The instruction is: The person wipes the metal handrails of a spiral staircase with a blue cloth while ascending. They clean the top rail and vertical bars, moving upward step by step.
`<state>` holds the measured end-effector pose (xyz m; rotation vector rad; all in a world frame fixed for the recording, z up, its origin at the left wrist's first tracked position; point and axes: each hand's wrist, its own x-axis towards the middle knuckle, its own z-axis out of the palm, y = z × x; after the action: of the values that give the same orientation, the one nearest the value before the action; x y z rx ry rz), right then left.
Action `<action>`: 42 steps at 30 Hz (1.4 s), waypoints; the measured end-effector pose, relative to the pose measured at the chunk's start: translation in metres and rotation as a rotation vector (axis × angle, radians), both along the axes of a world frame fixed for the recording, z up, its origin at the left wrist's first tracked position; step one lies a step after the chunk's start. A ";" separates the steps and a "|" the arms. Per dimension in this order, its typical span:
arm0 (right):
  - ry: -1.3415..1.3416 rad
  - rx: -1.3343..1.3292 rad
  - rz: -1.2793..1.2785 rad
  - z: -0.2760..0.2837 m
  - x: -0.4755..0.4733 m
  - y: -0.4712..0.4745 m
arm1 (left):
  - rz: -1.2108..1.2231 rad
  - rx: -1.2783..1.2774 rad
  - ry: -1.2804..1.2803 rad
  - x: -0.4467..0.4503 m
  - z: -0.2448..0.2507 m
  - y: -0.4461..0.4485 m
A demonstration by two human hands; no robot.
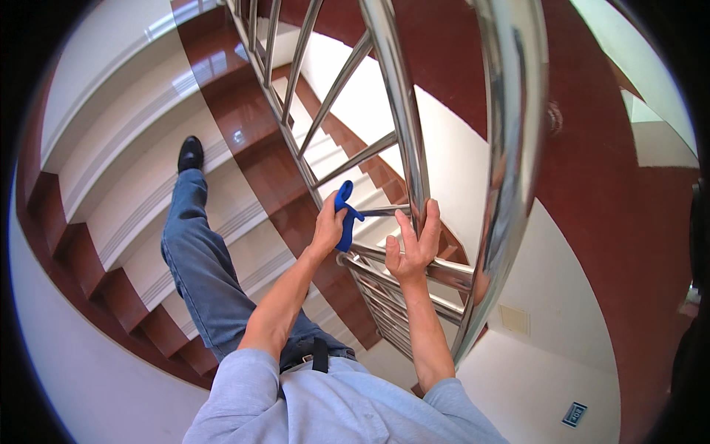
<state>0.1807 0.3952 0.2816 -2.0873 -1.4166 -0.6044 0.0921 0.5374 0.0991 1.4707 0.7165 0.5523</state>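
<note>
My left hand (330, 225) is closed around a blue cloth (346, 216), with folds of it standing out past the fingers. The cloth lies against a thin metal baluster (383, 211) of the stair railing. To the right, my right hand (415, 244) rests on the lower polished metal rail (407, 139), its fingers spread and some of them along the tube. Nothing is held in that palm as far as I can see. Beyond it rises the thicker, shiny handrail (513, 166), which neither hand touches.
Pale stair treads (222, 188) with a dark red-brown border (249, 127) climb on the left, where my black shoe (191, 154) stands. Through the railing another flight (327, 158) shows below. A sign with writing (574, 414) is on the white wall at lower right.
</note>
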 end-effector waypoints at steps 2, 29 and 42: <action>0.001 0.027 0.016 0.000 0.001 0.002 | 0.138 -0.077 -0.116 -0.003 0.034 0.013; 0.048 -0.064 0.043 0.047 0.021 0.048 | 0.299 0.545 -0.305 0.083 0.080 0.052; 0.034 -0.090 0.006 0.045 0.019 0.043 | 0.214 0.449 -0.238 0.076 -0.022 0.053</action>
<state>0.2001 0.4386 0.3266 -2.1520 -1.4549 -0.5087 0.1679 0.5906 0.0773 1.7099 0.5860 1.0877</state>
